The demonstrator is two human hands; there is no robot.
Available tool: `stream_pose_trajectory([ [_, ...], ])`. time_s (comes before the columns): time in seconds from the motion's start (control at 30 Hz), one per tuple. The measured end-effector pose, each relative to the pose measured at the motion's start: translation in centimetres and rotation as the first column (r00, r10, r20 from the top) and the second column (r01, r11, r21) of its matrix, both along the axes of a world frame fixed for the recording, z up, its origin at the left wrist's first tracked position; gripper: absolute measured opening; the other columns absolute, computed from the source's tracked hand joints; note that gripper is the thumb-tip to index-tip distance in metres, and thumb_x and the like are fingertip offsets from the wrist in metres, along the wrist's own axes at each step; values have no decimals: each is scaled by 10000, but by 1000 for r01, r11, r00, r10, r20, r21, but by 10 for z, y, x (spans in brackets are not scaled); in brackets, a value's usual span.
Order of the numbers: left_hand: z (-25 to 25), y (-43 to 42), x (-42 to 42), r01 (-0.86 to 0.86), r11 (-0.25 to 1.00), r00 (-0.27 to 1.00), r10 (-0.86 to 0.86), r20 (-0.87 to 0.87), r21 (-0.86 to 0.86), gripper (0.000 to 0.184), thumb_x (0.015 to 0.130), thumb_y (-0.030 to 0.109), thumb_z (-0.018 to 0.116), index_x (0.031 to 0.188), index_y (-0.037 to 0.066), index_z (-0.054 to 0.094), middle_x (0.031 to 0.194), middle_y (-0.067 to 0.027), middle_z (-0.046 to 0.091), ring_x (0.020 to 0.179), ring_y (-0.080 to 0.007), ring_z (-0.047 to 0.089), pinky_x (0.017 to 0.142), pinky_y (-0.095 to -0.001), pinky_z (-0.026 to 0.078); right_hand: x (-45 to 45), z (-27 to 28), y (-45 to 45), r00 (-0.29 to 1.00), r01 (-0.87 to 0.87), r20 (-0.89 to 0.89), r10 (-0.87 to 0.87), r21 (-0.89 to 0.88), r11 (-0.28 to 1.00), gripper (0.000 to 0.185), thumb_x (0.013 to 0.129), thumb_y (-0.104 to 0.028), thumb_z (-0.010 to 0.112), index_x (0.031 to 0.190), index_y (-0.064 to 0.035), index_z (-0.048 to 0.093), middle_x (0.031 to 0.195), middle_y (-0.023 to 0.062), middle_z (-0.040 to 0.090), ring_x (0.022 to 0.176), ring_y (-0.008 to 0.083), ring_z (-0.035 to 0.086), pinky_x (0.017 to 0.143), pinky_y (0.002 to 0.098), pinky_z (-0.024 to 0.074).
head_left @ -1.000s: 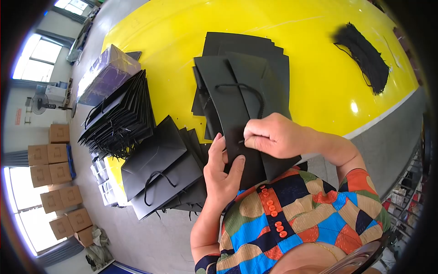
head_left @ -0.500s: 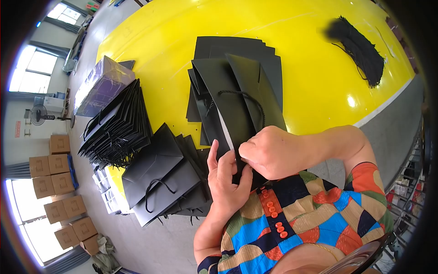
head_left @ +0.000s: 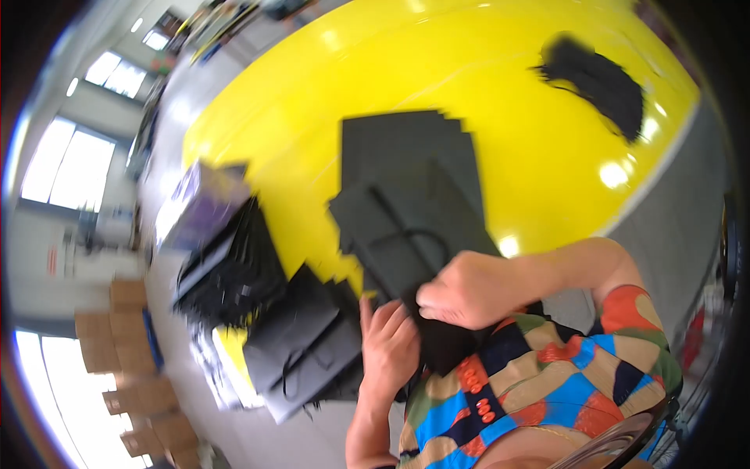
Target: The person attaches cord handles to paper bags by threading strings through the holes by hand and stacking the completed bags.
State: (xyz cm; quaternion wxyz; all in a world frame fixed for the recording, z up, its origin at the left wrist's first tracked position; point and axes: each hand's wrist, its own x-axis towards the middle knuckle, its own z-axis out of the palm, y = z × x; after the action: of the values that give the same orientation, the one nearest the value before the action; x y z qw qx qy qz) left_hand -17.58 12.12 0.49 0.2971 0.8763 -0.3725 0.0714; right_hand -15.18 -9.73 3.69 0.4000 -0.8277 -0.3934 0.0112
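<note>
A black paper bag [head_left: 402, 230] with a rope handle lies at the near edge of the yellow table, on top of flat black bags [head_left: 406, 141]. Against its left side is my left hand [head_left: 388, 344], its index finger raised and the other fingers curled at the bag's edge. My right hand [head_left: 469, 291] is closed at the bag's near part, its fingertips pressed together; what they pinch is hidden and blurred. Left of my left hand lies a pile of finished-looking black bags [head_left: 301, 348] with a rope handle on top.
An upright row of black bags [head_left: 230, 270] stands on the left, beside a purple taped box [head_left: 207, 191]. A bundle of black cords [head_left: 598, 86] lies at the far right of the yellow table [head_left: 289, 148]. Cardboard boxes [head_left: 117, 340] are stacked by the wall.
The view has shifted and blurred, so the table sits lower in it. The bag's white inner gap no longer shows. My right hand stays closed at the bag, and my left hand's fingers have curled more.
</note>
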Motion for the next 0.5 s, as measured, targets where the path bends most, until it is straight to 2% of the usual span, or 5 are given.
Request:
stream_pose_trajectory([
  [0.13,-11,20,2,-76,974,845,-51,-532,-214,310,686,-105,517,972,-45,619,1012,-175,622,1002,-365,576,899,-346,440,83,-57,-111,749,663,10,-663,-9,749,100,848,-112,543,786,-36,563,739,156,574,682,340,587,604,388,455],
  [0.17,-20,22,-3,-230,927,777,-8,-630,-296,212,695,-30,504,873,-62,615,864,-116,624,827,-165,583,735,-250,430,103,-75,-157,632,775,60,-773,-62,629,91,845,-91,528,841,-22,587,836,188,616,759,358,597,665,409,470],
  [0.27,-39,38,-8,-302,900,771,37,-635,-314,161,642,64,448,707,-8,576,642,-52,542,557,-145,465,520,-262,352,128,-109,-286,266,937,317,-910,-306,167,245,831,-22,440,1029,31,574,1017,238,616,974,409,576,849,467,454],
  [0.4,-63,46,-4,-43,943,978,-27,-207,-330,51,658,34,511,659,6,554,657,-79,562,544,-159,496,496,-276,372,124,-161,-390,-90,977,629,-772,-94,-191,185,816,-59,486,948,6,598,1014,155,610,1035,324,532,882,441,421],
  [0.5,-52,29,-7,-110,895,983,161,84,-432,71,716,24,533,661,-5,567,682,-94,589,601,-169,546,536,-291,407,117,-167,-380,144,922,598,-789,-371,-113,194,786,-52,501,948,-4,596,1019,154,583,953,325,521,851,417,425],
])
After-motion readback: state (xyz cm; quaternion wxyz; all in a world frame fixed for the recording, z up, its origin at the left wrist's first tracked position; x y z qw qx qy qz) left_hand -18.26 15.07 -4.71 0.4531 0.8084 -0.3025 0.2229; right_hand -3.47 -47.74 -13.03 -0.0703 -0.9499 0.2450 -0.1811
